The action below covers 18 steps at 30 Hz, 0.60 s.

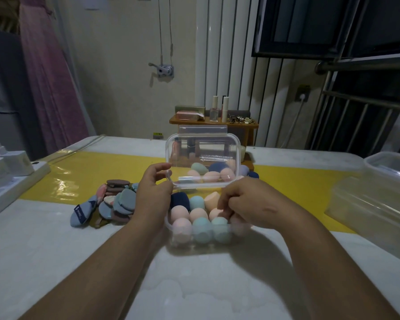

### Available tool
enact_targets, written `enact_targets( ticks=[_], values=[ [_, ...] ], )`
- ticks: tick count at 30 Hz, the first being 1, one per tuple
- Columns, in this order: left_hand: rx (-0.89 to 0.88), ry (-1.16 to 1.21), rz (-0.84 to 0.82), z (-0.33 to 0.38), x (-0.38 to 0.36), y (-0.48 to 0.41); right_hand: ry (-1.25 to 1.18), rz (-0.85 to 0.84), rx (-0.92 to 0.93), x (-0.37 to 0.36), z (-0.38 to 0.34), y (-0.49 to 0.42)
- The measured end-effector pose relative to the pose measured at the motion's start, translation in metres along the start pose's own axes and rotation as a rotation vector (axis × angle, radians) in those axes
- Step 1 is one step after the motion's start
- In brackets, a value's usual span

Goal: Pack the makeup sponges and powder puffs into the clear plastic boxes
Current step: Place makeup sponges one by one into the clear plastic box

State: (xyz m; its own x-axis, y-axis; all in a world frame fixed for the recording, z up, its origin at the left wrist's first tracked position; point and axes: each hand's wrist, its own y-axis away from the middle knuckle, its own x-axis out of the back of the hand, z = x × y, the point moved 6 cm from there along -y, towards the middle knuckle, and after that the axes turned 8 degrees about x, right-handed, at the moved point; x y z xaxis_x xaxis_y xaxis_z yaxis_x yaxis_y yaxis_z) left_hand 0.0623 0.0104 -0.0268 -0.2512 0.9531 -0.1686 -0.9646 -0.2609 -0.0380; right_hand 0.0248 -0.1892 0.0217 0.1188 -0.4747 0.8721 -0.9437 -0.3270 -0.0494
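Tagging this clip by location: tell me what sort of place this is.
Probably a room in a home, set up for packing work. A pink curtain hangs at the left, a small wooden shelf holds cosmetics bottles, and a power strip with chargers sits on the covered table.

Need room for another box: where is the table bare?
Bare: white tabletop nearer than the heap of flat powder puffs; yellow strip between the clear plastic box of sponges and stacked clear containers. Crowded: around the box, loose sponges behind.
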Motion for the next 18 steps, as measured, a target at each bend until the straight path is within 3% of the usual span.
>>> enact_targets(
  ticks=[4, 9, 11, 18],
  values=[
    [-0.004, -0.009, 0.007, 0.001, 0.000, 0.002, 0.042, 0.123, -0.013, 0.023, 0.004, 0.006],
    [-0.002, 0.032, 0.008, 0.002, -0.001, 0.003, 0.092, -0.167, -0.234, 0.008, 0.018, 0.014],
    [-0.014, 0.010, 0.009, 0.004, -0.001, 0.004, 0.090, -0.199, -0.291, 0.004, 0.019, 0.011],
    [-0.033, -0.025, 0.021, 0.003, 0.000, 0.002, 0.222, -0.079, -0.375, 0.004, 0.037, -0.009]
  ],
)
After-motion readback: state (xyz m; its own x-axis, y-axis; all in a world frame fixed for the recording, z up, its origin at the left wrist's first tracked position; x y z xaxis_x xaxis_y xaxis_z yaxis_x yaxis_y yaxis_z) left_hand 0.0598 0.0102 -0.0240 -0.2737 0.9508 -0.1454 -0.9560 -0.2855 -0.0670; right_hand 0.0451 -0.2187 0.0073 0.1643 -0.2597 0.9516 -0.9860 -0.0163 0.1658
